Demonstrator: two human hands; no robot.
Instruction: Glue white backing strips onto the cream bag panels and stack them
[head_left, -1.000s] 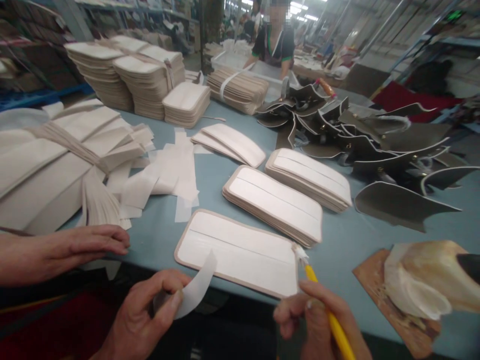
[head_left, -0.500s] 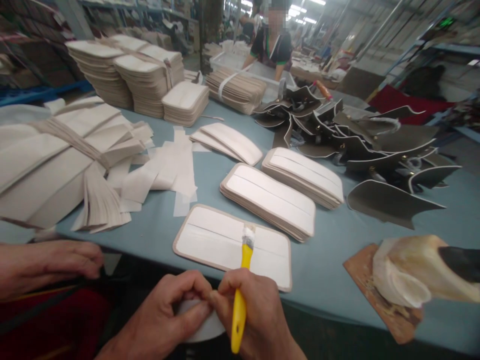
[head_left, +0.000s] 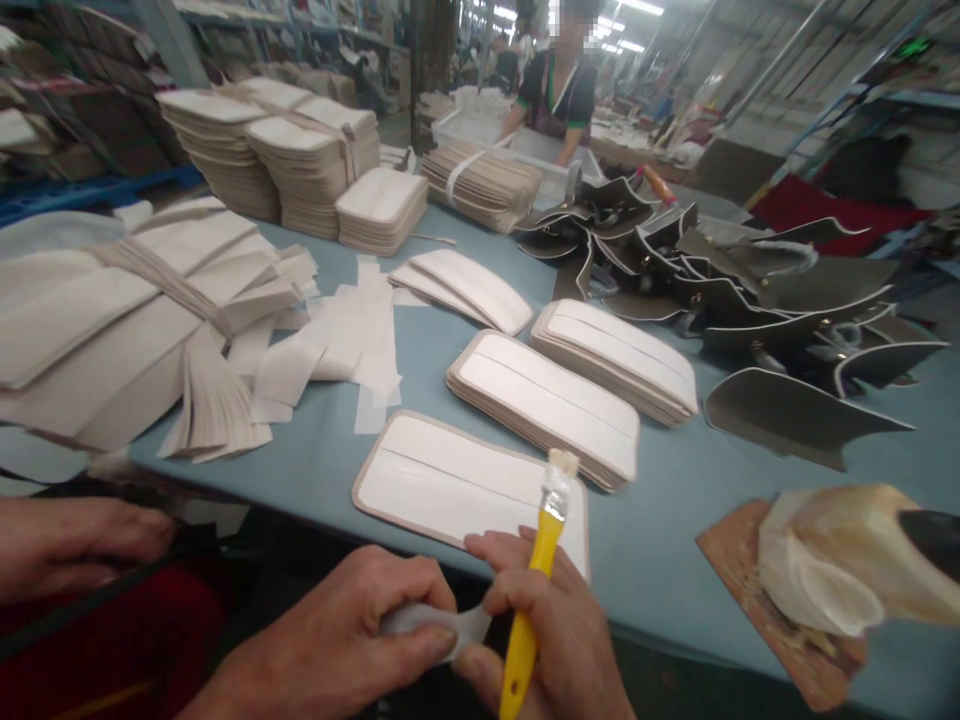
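Both hands pinch a white strip at the near edge of the table, the right one also holding a brush.

The left hand (head_left: 352,640) is closed on one end of the white strip (head_left: 435,622), thumb over it; the right hand (head_left: 540,630) grips the other end with its fingertips and keeps the yellow-handled brush (head_left: 536,590) upright in the same fist, bristles pointing up; the strip looks like tape or a fabric offcut, though little of it shows; just beyond lies a single white panel (head_left: 450,480) on the blue table (head_left: 675,520), with stacks of panels (head_left: 547,405) behind it; loose white strips (head_left: 352,340) lie to the left; another person's hand (head_left: 67,540) rests at the far left; a glue-crusted pot (head_left: 840,560) stands to the right; dark leather pieces (head_left: 750,290) are heaped further back.
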